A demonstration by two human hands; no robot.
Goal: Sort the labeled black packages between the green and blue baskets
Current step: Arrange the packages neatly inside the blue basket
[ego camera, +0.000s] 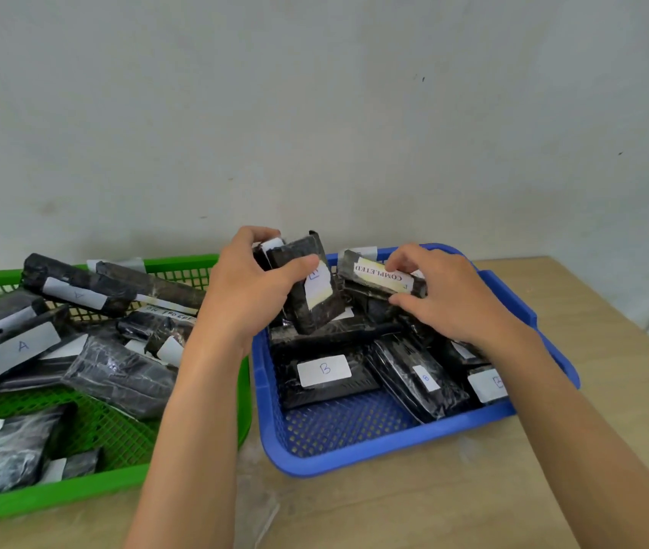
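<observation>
Worktop (473, 489) carrying both baskets. At left, green basket (57, 505), cut off by the frame edge, heaped with black packages (117, 374), some labels unreadable. At right, blue basket (354, 453). Over its far side, left hand (243, 295) with fingers wrapped round a tilted package (315, 318); right hand (445, 295) with fingers pinching a COMPLETED-labelled package (378, 273).

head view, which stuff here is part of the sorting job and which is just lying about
Job: green basket; blue basket; black package gripped by left hand; COMPLETED package pinched by right hand; package A; package B.
Lying about: table; wall.
</observation>
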